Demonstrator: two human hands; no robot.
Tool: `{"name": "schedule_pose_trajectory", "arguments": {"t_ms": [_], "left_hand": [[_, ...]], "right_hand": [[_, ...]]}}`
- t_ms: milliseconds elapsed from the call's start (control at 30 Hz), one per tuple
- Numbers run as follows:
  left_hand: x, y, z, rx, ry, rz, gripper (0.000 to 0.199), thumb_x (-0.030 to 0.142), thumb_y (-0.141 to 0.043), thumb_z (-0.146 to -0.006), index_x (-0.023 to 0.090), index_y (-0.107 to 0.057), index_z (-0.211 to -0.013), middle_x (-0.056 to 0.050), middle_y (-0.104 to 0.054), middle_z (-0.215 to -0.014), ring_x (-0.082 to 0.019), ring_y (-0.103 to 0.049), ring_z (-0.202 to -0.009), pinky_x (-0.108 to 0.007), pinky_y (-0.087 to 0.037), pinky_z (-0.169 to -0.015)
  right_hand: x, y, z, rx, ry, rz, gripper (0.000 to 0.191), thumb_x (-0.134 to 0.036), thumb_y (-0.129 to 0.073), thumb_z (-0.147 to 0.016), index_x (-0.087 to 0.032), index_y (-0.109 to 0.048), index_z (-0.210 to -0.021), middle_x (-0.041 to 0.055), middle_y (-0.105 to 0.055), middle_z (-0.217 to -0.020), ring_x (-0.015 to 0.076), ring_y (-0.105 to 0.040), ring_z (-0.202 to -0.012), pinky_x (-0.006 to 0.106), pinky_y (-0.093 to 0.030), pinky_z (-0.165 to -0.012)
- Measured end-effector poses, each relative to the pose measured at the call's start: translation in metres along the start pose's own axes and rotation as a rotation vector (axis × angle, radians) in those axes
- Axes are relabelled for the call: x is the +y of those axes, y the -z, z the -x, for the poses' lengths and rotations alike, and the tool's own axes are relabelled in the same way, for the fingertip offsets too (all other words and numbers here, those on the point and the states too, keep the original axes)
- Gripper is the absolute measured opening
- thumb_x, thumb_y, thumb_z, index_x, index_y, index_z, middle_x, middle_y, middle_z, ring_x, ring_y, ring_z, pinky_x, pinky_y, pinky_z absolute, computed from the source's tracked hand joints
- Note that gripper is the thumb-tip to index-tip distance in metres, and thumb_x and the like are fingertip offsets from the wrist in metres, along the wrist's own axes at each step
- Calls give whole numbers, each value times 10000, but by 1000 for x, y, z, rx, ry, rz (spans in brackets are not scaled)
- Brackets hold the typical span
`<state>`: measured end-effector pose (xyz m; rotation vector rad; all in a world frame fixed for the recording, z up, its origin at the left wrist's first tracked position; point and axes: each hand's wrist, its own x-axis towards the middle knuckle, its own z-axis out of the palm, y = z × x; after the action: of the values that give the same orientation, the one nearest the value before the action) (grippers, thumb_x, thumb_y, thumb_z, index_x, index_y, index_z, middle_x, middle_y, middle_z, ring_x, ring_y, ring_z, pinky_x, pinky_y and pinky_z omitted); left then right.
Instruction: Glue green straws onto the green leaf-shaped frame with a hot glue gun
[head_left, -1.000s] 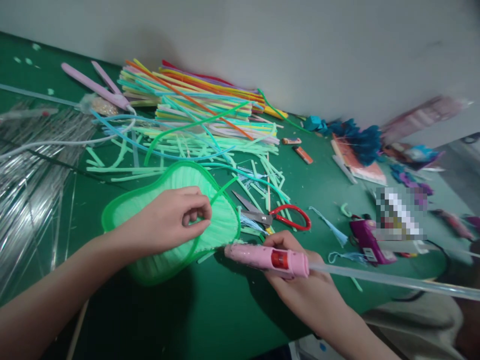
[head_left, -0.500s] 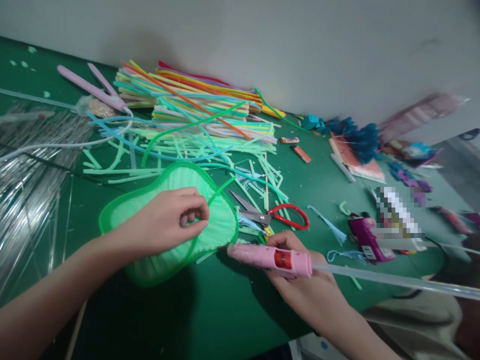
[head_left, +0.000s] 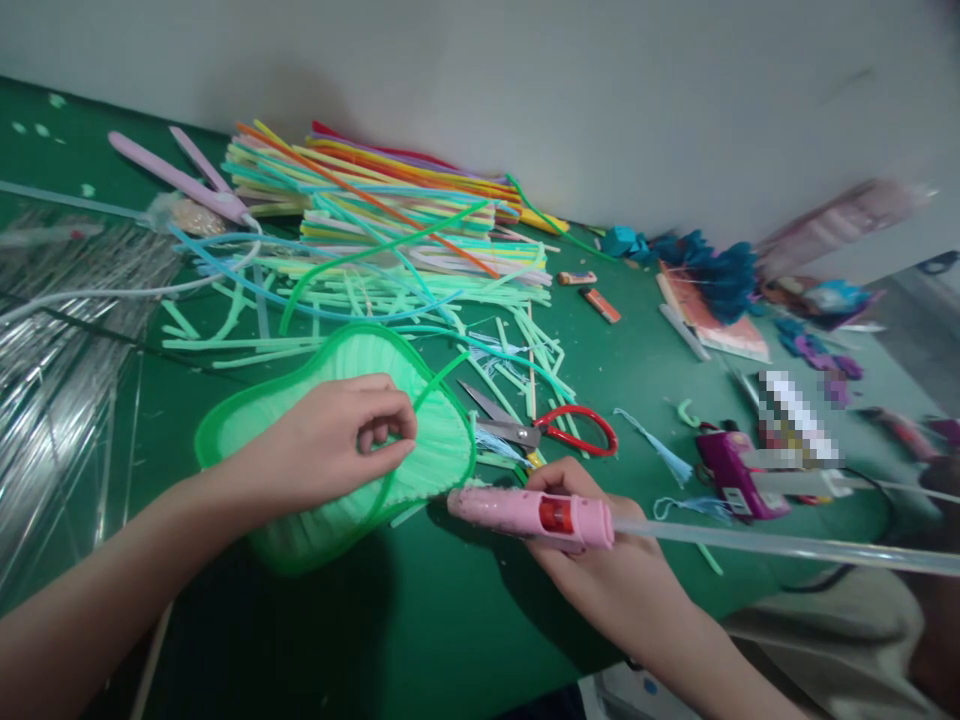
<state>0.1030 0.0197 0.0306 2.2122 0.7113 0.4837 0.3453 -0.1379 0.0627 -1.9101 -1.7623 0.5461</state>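
left hand [head_left: 334,440]: spread over the shape left of centre, fingers curled inward, thumb and forefinger narrowed on the strip.
green strip [head_left: 442,380]: narrow, flexible, darker than the shape; passes through the left fingertips, with one end slanting up towards the scissors and the other length dropping to the lower rim.
pale green ribbed shape [head_left: 439,440]: just left of centre, flat on the table under the left hand; soft, finely pleated face, wavy rounded outline, thick fuzzy-looking darker green border.
right hand [head_left: 622,560]: below and right of centre, fingers closed around the glue gun.
pink plastic glue gun [head_left: 517,512]: glossy, speckled barrel with a red part in its opening; nozzle aimed left, close to the shape's lower right edge. whether touching, cannot tell.
translucent glue rod [head_left: 787,545]: smooth, runs from the gun's back to the right edge.
red-handled metal scissors [head_left: 525,432]: open, just above the gun.
fuzzy coloured stems [head_left: 390,215]: heaped at upper centre, in red, orange, yellow, mint and blue.
pink two-armed tool [head_left: 180,180]: upper left, smooth, arms parted, white cable attached.
silvery strands [head_left: 75,300]: thin, shiny, fanned along the left edge.
right side: pale blue tassels [head_left: 664,455], purple box [head_left: 739,475], ruffled teal petals [head_left: 724,285].
surface and room: smooth dark green table [head_left: 450,620], meeting a plain grey wall [head_left: 585,110] behind; crumpled beige fabric [head_left: 832,630] at lower right.
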Motion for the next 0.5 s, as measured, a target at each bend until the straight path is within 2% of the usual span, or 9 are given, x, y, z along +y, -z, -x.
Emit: {"name": "schedule_pose_trajectory", "arguments": {"t_ms": [267, 500], "left_hand": [[-2, 0, 1, -4, 7, -7, 212, 358, -619, -938, 219, -721, -815, 6, -651, -791, -120, -606, -655, -245, -470, -609], [-2, 1, 1, -8, 6, -11, 214, 363, -616, -941, 222, -725, -821, 3, -647, -781, -126, -604, -666, -244, -476, -620]], "right_hand": [[2, 2, 2, 3, -40, -7, 61, -219, -586, -811, -269, -551, -809, -71, -620, -600, 113, -553, -457, 218, -392, -435], [3, 3, 2, -7, -67, 8, 63, -240, -601, -823, -268, -549, -800, -60, -637, -603, 122, -577, -462, 225, -411, -452]]}}
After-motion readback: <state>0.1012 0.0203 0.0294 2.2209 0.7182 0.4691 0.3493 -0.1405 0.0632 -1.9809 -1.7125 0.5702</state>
